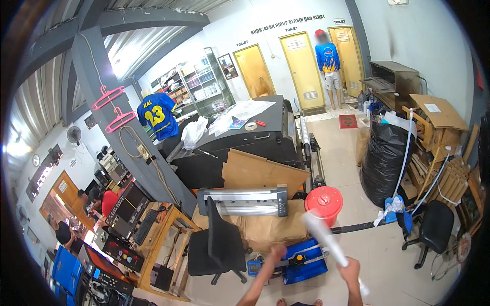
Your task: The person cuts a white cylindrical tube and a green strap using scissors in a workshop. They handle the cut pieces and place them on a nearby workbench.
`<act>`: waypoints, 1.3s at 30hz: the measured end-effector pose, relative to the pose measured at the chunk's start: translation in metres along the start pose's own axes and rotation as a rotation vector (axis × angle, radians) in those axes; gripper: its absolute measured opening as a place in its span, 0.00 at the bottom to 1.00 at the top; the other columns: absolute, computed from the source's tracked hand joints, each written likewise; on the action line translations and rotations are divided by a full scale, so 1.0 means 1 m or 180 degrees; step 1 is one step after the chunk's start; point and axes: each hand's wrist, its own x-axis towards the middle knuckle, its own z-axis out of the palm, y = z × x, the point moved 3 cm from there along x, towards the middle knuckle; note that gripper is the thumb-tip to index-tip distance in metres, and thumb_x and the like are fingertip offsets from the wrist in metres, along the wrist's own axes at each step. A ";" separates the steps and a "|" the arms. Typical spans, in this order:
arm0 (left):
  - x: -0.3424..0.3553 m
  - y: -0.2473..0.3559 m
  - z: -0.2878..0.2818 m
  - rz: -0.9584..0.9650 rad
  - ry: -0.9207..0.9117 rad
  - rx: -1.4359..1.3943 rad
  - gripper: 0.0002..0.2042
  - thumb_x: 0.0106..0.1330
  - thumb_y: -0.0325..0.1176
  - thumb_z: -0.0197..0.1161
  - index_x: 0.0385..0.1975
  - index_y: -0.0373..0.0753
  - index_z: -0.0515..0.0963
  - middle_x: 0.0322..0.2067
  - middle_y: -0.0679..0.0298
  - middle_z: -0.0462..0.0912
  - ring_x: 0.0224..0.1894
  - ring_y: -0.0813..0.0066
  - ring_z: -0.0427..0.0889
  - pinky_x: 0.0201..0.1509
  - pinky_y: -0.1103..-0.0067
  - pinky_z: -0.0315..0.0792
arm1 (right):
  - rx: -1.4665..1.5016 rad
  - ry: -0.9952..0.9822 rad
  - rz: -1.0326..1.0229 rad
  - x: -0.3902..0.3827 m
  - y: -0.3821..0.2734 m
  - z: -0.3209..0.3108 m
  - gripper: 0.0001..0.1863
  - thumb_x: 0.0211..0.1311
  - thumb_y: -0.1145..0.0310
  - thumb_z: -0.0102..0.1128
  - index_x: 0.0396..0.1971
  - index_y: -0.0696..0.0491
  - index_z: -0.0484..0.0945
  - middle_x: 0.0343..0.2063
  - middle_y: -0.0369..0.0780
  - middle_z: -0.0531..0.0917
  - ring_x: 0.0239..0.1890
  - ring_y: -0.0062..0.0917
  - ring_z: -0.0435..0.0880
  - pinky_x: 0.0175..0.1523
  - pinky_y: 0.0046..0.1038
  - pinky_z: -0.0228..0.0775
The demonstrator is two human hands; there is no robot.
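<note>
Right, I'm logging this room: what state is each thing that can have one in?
White roll: gripped, tilted
Right hand: closed around the roll
Left hand: blurred, grip unclear
Red bucket: lid on
Black bag: bulging, upright
Middle yellow door: shut
Left black chair: unoccupied

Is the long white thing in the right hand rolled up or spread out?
Rolled up, it seems: the white roll shows as a long, narrow tube gripped by the right hand, though its far end is blurred.
</note>
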 end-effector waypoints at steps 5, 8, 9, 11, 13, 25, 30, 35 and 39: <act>-0.011 0.160 0.043 0.0730 -0.0129 -0.0227 0.38 0.77 0.62 0.40 0.74 0.35 0.57 0.70 0.50 0.65 0.73 0.55 0.61 0.75 0.63 0.56 | -0.0809 -0.0572 -0.1190 0.005 -0.068 -0.026 0.11 0.42 0.65 0.69 0.14 0.51 0.76 0.13 0.44 0.78 0.18 0.43 0.80 0.29 0.43 0.72; -0.001 0.124 0.013 0.0237 -0.0629 -0.0268 0.40 0.75 0.68 0.33 0.76 0.43 0.56 0.72 0.56 0.63 0.72 0.59 0.65 0.77 0.61 0.49 | -0.0948 -0.0672 -0.1489 0.007 -0.066 -0.041 0.10 0.40 0.64 0.69 0.13 0.50 0.75 0.13 0.43 0.78 0.19 0.43 0.80 0.28 0.42 0.71; -0.013 0.142 0.026 0.0204 -0.0505 -0.0257 0.40 0.75 0.67 0.32 0.75 0.42 0.57 0.72 0.56 0.64 0.72 0.60 0.66 0.77 0.62 0.49 | -0.1075 -0.0712 -0.1565 0.006 -0.061 -0.047 0.10 0.40 0.64 0.68 0.13 0.50 0.75 0.13 0.42 0.78 0.19 0.43 0.80 0.27 0.42 0.70; -0.025 0.156 0.042 0.0105 -0.0528 -0.0256 0.39 0.76 0.66 0.31 0.73 0.40 0.61 0.70 0.56 0.67 0.71 0.60 0.67 0.77 0.63 0.51 | -0.0990 -0.0709 -0.1549 0.005 -0.056 -0.048 0.10 0.39 0.64 0.67 0.11 0.49 0.74 0.12 0.42 0.77 0.17 0.42 0.79 0.27 0.41 0.70; -0.028 0.141 0.042 -0.0027 -0.0814 -0.0277 0.38 0.77 0.65 0.29 0.70 0.38 0.65 0.68 0.55 0.71 0.69 0.61 0.69 0.76 0.64 0.53 | -0.0984 -0.0711 -0.1595 0.005 -0.057 -0.048 0.11 0.39 0.64 0.66 0.10 0.49 0.73 0.11 0.41 0.77 0.17 0.41 0.79 0.27 0.41 0.70; -0.011 0.082 0.033 -0.0080 -0.0274 -0.1354 0.37 0.79 0.61 0.30 0.60 0.32 0.74 0.60 0.52 0.79 0.63 0.62 0.76 0.71 0.67 0.62 | -0.1104 -0.0555 -0.1343 0.024 -0.048 -0.053 0.08 0.38 0.67 0.67 0.13 0.51 0.76 0.13 0.43 0.78 0.18 0.41 0.80 0.27 0.39 0.71; -0.009 0.026 0.042 -0.0328 0.0143 -0.1494 0.34 0.77 0.62 0.38 0.61 0.36 0.73 0.61 0.56 0.77 0.61 0.63 0.77 0.69 0.68 0.64 | 0.1848 0.0353 0.1279 0.032 -0.032 -0.037 0.12 0.46 0.73 0.70 0.32 0.58 0.78 0.20 0.42 0.82 0.16 0.27 0.76 0.29 0.35 0.73; 0.000 -0.089 0.045 -0.1023 -0.0667 -0.0560 0.33 0.75 0.64 0.45 0.60 0.38 0.75 0.56 0.58 0.80 0.59 0.68 0.78 0.63 0.70 0.70 | 0.2199 -0.0629 0.1953 0.011 0.028 0.007 0.08 0.54 0.72 0.65 0.23 0.57 0.75 0.15 0.38 0.75 0.15 0.26 0.75 0.23 0.32 0.71; -0.032 -0.156 -0.010 -0.0953 -0.0221 0.1488 0.33 0.72 0.63 0.54 0.58 0.36 0.76 0.53 0.57 0.81 0.53 0.68 0.80 0.58 0.71 0.73 | 0.1836 -0.1004 0.2279 0.003 0.072 0.040 0.12 0.54 0.70 0.70 0.17 0.55 0.76 0.12 0.39 0.74 0.15 0.30 0.74 0.26 0.37 0.74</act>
